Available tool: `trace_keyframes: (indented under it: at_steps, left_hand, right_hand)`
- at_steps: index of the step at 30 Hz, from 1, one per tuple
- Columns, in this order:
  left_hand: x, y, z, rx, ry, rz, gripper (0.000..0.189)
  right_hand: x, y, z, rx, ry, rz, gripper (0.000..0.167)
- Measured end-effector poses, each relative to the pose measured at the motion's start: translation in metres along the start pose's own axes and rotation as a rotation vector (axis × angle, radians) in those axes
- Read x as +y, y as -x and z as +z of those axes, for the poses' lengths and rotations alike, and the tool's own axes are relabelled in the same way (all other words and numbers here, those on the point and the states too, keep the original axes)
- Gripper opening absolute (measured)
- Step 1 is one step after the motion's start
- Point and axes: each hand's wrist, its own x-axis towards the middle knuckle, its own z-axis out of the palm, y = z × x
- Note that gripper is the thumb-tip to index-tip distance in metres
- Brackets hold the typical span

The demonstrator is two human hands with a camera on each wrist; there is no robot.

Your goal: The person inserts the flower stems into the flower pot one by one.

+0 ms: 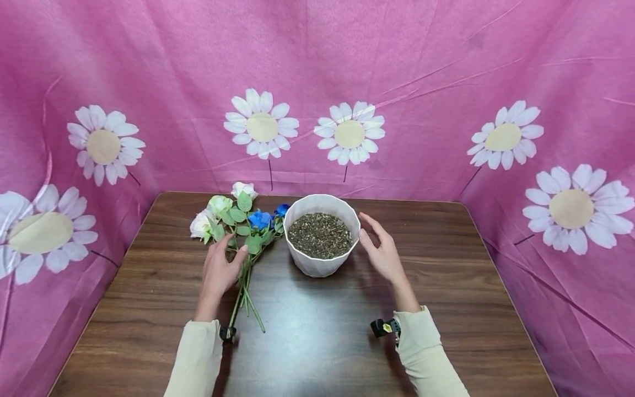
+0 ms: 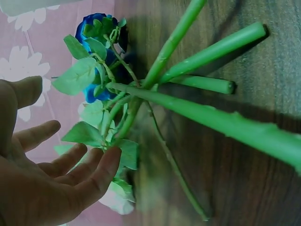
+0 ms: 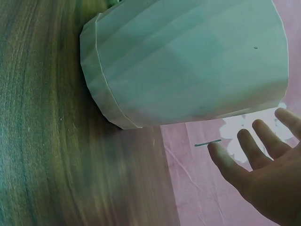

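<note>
A white faceted flower pot (image 1: 317, 263) filled with dark, speckled soil (image 1: 319, 236) stands upright near the back of the table. Just right of its rim is my right hand (image 1: 381, 248), fingers spread along the side of the pot; the right wrist view shows nothing in its grasp. Left of the pot lies a bunch of roses, with white blooms (image 1: 202, 225) and blue blooms (image 1: 260, 220), their green stems (image 2: 211, 113) crossing toward the front. Over the leaves and upper stems, my left hand (image 1: 221, 267) has its fingers loosely extended, gripping nothing.
The brown wooden table (image 1: 317, 342) ends at the back against a pink curtain (image 1: 307, 55) printed with white daisies, which also runs along both sides. Black wrist cameras (image 1: 382, 328) sit at the cuffs of both pale sleeves.
</note>
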Motion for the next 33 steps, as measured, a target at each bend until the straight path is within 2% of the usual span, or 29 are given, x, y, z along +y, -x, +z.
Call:
trace_keyframes:
  at_steps: [5,15,20,26,29,33]
  left_hand:
    - [-0.009,-0.003,0.003,0.047,0.054,-0.043,0.057]
    - [-0.019,-0.004,0.006,0.132,0.16,-0.142,0.054]
    - [-0.024,-0.008,0.01,0.151,0.21,-0.189,0.046]
    - [-0.026,-0.009,0.013,0.172,0.313,-0.252,0.044]
    - [-0.028,-0.01,0.016,0.166,0.392,-0.29,0.047]
    - [-0.034,-0.013,0.021,0.14,0.638,-0.35,0.055]
  right_hand:
    - [0.004,0.0,0.001,-0.023,-0.058,0.025,0.044]
    - [0.0,0.0,0.004,-0.024,-0.14,0.16,0.044]
    - [0.003,0.001,0.003,-0.022,-0.153,0.168,0.045]
    - [0.006,0.001,0.003,-0.04,-0.144,0.158,0.047]
    - [0.006,0.001,0.003,-0.041,-0.174,0.162,0.047]
    - [0.006,0.0,0.003,-0.04,-0.219,0.168,0.048]
